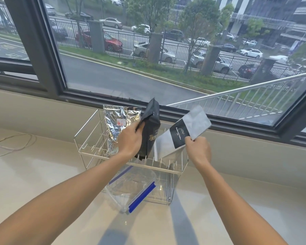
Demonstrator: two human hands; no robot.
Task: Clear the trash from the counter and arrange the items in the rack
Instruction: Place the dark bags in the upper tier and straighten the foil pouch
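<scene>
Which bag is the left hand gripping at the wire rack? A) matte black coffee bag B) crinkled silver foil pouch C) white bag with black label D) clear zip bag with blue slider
A: the left hand is closed around the matte black coffee bag above the wire rack, while the right hand holds the white bag with black label.

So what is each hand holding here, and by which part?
The left hand grips the black bag by its left side, mid-height. The right hand pinches the white bag at its lower long edge.
</scene>
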